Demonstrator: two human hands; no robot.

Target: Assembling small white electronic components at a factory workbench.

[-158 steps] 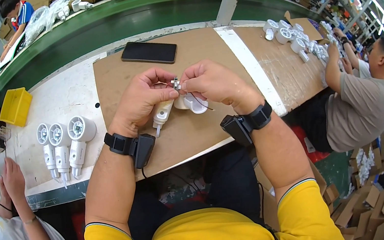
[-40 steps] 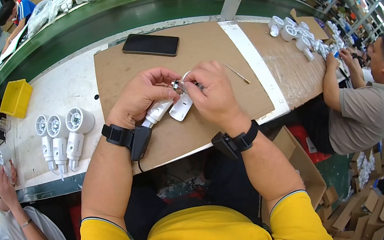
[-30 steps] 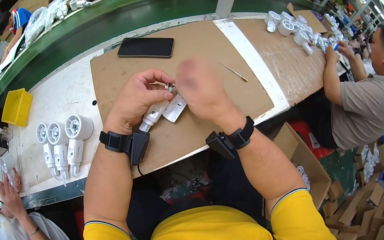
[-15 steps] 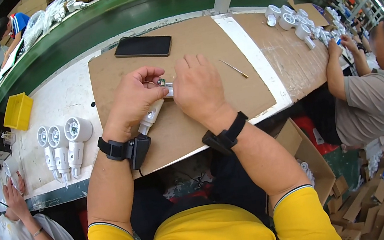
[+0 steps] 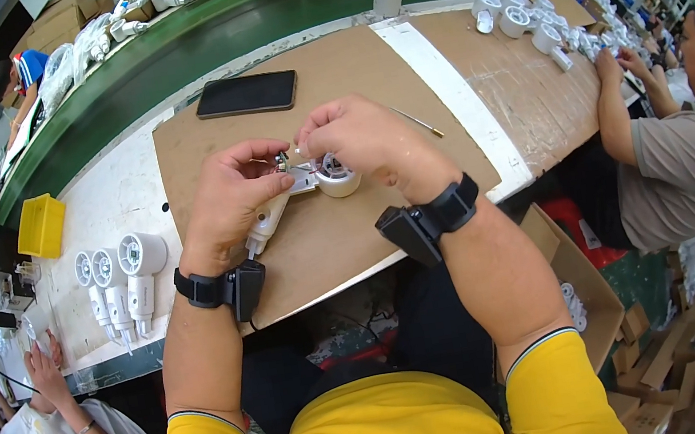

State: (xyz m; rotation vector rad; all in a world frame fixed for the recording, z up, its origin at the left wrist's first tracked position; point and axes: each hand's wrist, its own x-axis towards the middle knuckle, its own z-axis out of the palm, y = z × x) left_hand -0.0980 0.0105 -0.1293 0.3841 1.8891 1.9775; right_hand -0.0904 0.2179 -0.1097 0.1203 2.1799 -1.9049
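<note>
A white handheld device lies on the cardboard mat, its round open head (image 5: 341, 184) to the right and its white handle (image 5: 269, 221) slanting toward me. Between thumb and fingers, my left hand (image 5: 232, 194) pinches a small green circuit board (image 5: 283, 161) above the device's opened middle part. My right hand (image 5: 372, 143) hovers over the round head, thumb and forefinger closed beside the board. A tiny whitish piece shows at those fingertips, too small to name. Thin wires show near the round head; where they end is hidden.
A black phone (image 5: 247, 95) lies on the cardboard mat (image 5: 370, 245), with a thin screwdriver (image 5: 419, 122) at right. Three similar white devices (image 5: 142, 254) and a yellow bin (image 5: 41, 227) stand left. More white parts (image 5: 514, 20) sit far right. Co-workers sit on both sides.
My right hand has shifted up and turned, uncovering the device's round head. My left hand still holds the circuit board. The view has moved slightly.
</note>
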